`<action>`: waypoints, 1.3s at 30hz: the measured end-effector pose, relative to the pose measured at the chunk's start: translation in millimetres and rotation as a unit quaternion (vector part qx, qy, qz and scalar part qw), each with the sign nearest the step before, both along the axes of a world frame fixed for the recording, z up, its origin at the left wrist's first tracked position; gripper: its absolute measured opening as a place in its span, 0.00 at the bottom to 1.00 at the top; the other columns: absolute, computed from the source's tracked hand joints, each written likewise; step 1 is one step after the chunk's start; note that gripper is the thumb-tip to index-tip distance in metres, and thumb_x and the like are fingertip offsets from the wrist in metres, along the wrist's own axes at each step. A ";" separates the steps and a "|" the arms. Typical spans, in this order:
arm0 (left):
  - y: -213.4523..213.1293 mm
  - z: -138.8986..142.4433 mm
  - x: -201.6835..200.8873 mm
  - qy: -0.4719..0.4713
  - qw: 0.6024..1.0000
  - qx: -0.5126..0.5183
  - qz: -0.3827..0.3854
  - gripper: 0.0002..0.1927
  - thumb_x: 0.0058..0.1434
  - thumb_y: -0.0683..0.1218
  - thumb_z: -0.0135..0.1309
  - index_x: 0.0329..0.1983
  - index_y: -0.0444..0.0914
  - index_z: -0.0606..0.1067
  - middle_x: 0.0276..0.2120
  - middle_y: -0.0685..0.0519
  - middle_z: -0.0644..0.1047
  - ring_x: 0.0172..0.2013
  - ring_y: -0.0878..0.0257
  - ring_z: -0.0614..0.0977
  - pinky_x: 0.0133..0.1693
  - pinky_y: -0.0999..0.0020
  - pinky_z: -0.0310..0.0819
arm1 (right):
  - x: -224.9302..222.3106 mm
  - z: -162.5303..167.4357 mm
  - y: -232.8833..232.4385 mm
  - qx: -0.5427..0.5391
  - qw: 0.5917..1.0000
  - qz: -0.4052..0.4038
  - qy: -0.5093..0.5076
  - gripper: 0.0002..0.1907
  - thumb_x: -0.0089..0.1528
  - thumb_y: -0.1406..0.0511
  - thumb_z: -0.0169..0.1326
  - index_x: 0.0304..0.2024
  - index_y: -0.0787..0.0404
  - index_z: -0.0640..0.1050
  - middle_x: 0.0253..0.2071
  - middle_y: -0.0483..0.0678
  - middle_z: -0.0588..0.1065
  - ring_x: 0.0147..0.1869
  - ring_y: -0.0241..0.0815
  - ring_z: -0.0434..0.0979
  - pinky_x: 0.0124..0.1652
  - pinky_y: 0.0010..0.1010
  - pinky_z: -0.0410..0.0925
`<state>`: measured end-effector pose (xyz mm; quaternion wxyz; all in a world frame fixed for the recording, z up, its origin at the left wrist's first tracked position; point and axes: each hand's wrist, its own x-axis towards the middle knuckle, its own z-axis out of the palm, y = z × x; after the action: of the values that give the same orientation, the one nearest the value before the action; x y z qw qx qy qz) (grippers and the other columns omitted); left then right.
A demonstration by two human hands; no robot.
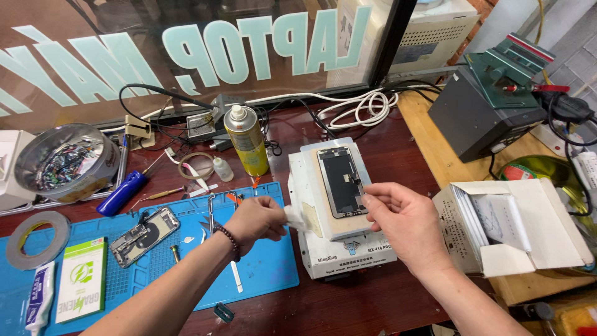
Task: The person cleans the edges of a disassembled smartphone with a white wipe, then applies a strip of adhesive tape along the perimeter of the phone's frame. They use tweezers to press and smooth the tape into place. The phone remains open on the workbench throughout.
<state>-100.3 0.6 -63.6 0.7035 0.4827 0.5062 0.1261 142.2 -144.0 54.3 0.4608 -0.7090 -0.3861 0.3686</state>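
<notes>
The left hand (258,219) pinches a small white wipe (295,217) at nine o'clock of the phone screen (341,180) lying face-down on the white heating plate (323,249), the right hand (401,218) loosely pinched and empty beside it, while the opened phone body (144,235) waits apart on the blue mat (261,274).

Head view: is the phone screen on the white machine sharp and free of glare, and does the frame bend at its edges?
Head view: even daylight; the phone screen on the white machine is sharp, without strong glare. The left hand and right hand are crisp, with little motion blur. The window glass behind reflects the room. Wide-angle distortion curves the table edges toward the corners.
</notes>
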 end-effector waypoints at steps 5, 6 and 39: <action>-13.0 62.9 18.9 -0.212 0.976 -0.041 -0.033 0.07 0.58 0.38 0.60 0.41 0.35 0.79 0.35 0.52 0.83 0.32 0.63 0.84 0.32 0.68 0.78 | -33.3 7.1 9.2 -0.005 0.997 0.061 0.053 0.19 0.62 0.61 0.55 0.55 0.56 0.82 0.37 0.43 0.83 0.36 0.32 0.82 0.38 0.23 0.77; -18.1 71.0 26.2 -0.224 0.973 -0.046 -0.028 0.07 0.59 0.38 0.60 0.40 0.35 0.78 0.35 0.52 0.82 0.32 0.63 0.84 0.33 0.68 0.79 | -37.6 9.3 11.1 0.009 0.993 0.075 0.087 0.20 0.62 0.61 0.54 0.56 0.55 0.81 0.38 0.41 0.83 0.36 0.30 0.82 0.38 0.22 0.78; -78.9 62.2 110.3 0.129 0.927 0.352 0.019 0.27 0.55 0.41 0.60 0.61 0.43 0.74 0.51 0.43 0.75 0.38 0.57 0.84 0.44 0.63 0.79 | 55.4 -25.9 -19.8 0.038 0.930 0.136 -0.340 0.11 0.61 0.66 0.55 0.43 0.53 0.85 0.42 0.41 0.82 0.41 0.42 0.83 0.41 0.32 0.75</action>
<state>10.1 -78.3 -1.5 0.4148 0.7013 0.5248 0.2464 197.6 -163.8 28.4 0.2741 -0.7143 -0.6262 0.1500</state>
